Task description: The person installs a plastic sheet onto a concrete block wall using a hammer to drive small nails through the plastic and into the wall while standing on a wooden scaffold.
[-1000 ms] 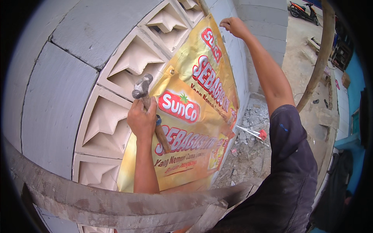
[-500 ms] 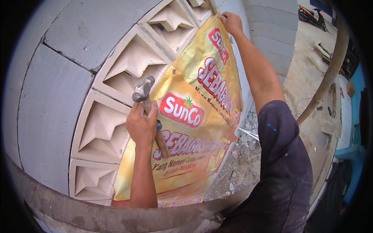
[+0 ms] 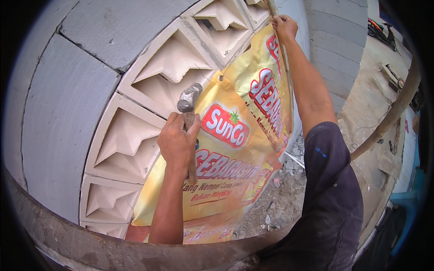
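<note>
My left hand [image 3: 176, 141] is wrapped round the wooden handle of a ball-peen hammer [image 3: 190, 97], its metal head pointing up before the wall. Behind the hammer hangs a gold-yellow printed plastic banner [image 3: 217, 178], with an eyelet in one upper corner. A further banner layer [image 3: 239, 72] reaches up to the right; whether it is the same sheet I cannot tell. At its top corner, my right hand [image 3: 285, 28] is closed with the fingertips pinching the banner's edge. A thin wooden strip [image 3: 284, 61] runs under this hand and down along the banner's right side.
Pale patterned vent blocks [image 3: 169, 56] line the grey block wall [image 3: 68, 122] on the left. A curved-looking brown pole [image 3: 113, 250] crosses the foreground, and another pole [image 3: 389, 119] slants at right. Rubble [image 3: 275, 203] lies below the banner. A motorbike [image 3: 382, 34] stands far off.
The whole scene has shifted rightward in the picture. The thin strip now shows along the banner's right side. Both hands keep their holds; the hammer stands more upright.
</note>
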`<state>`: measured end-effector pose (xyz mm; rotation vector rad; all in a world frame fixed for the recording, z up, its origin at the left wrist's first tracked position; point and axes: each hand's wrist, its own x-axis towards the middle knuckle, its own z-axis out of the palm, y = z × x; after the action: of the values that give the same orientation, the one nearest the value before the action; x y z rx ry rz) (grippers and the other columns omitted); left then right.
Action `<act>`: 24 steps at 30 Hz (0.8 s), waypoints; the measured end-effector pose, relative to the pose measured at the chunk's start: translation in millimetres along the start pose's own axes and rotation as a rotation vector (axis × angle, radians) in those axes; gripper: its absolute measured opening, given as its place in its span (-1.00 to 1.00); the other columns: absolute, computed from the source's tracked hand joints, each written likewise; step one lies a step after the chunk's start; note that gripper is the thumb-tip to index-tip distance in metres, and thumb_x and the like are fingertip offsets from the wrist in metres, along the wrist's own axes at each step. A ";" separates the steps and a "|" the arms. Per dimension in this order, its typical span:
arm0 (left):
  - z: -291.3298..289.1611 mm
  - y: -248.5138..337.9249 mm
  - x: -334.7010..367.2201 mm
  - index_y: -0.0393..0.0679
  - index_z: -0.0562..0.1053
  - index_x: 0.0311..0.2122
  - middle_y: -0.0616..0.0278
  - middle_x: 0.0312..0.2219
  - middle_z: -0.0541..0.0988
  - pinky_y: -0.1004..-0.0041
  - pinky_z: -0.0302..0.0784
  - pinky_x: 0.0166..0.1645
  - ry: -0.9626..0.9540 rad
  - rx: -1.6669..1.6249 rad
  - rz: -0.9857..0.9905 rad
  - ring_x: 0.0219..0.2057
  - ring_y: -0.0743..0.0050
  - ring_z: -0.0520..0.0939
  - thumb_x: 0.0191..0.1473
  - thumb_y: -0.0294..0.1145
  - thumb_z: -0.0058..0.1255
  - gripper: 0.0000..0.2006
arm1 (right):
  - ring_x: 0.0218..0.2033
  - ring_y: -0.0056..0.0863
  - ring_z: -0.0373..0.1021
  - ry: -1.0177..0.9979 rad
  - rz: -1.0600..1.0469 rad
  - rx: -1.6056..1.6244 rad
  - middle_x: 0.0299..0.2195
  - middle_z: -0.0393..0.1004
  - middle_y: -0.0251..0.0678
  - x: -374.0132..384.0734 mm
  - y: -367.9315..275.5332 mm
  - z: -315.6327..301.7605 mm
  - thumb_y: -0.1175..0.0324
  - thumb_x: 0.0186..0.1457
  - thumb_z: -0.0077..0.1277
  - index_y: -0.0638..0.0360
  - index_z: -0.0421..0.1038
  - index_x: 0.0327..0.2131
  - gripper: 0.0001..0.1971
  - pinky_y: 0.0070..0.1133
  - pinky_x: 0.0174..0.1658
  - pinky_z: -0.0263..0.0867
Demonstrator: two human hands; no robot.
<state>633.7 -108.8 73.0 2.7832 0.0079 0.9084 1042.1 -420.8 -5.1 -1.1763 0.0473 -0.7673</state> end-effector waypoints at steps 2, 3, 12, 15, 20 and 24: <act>3.4 -6.0 -1.6 -0.24 0.61 -0.34 0.13 -0.43 0.59 0.23 0.50 -0.33 0.036 0.025 0.019 -0.47 0.04 0.63 0.05 -0.20 0.21 -0.73 | -0.47 -0.60 0.59 0.047 0.052 -0.200 -0.44 0.65 -0.28 -20.7 -25.9 10.7 0.49 0.12 0.17 0.33 0.61 -0.30 -0.89 -0.66 -0.34 0.54; 5.5 -7.5 -1.5 -0.21 0.60 -0.39 0.18 -0.47 0.54 0.20 0.49 -0.37 0.063 0.026 0.049 -0.50 0.06 0.61 0.04 -0.16 0.22 -0.72 | -0.47 -0.60 0.59 0.047 0.060 -0.193 -0.44 0.65 -0.28 -22.4 -23.7 14.0 0.49 0.12 0.17 0.33 0.61 -0.30 -0.89 -0.66 -0.34 0.54; 10.9 -1.2 -2.4 -0.27 0.61 -0.34 0.11 -0.44 0.58 0.22 0.47 -0.34 0.022 0.123 0.002 -0.48 0.05 0.61 0.04 -0.24 0.21 -0.74 | -0.40 -0.52 0.61 0.034 0.089 -0.209 -0.39 0.67 -0.25 -6.0 6.3 14.4 0.37 0.05 0.21 0.13 0.65 -0.37 -0.91 -0.55 -0.19 0.53; 9.5 -2.8 -4.6 -0.28 0.60 -0.37 0.11 -0.48 0.55 0.20 0.45 -0.35 0.079 0.108 0.032 -0.50 0.04 0.59 0.04 -0.23 0.21 -0.74 | -0.46 -0.60 0.59 0.029 0.055 -0.429 -0.46 0.66 -0.34 -11.4 6.2 23.7 0.37 0.11 0.21 0.22 0.63 -0.30 -0.86 -0.63 -0.31 0.53; 10.7 -1.1 -2.7 -0.27 0.58 -0.40 0.12 -0.51 0.51 0.18 0.44 -0.37 0.067 0.128 0.048 -0.51 0.03 0.58 0.04 -0.21 0.22 -0.72 | -0.48 -0.62 0.58 0.041 0.101 -0.406 -0.47 0.66 -0.39 -6.1 12.0 20.8 0.35 0.06 0.23 0.11 0.66 -0.29 -0.86 -0.64 -0.32 0.50; 13.1 -0.5 -2.2 -0.24 0.59 -0.41 0.13 -0.52 0.51 0.18 0.44 -0.37 0.076 0.105 0.046 -0.53 0.04 0.57 0.04 -0.19 0.21 -0.72 | -0.34 -0.45 0.59 0.013 0.088 -0.512 -0.38 0.67 -0.32 0.9 7.2 14.9 0.29 -0.01 0.23 -0.02 0.69 -0.33 -0.86 -0.52 -0.16 0.49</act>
<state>639.7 -111.1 61.3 2.8533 0.0039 1.0541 1052.7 -408.0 -4.7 -1.6418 0.3193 -0.7044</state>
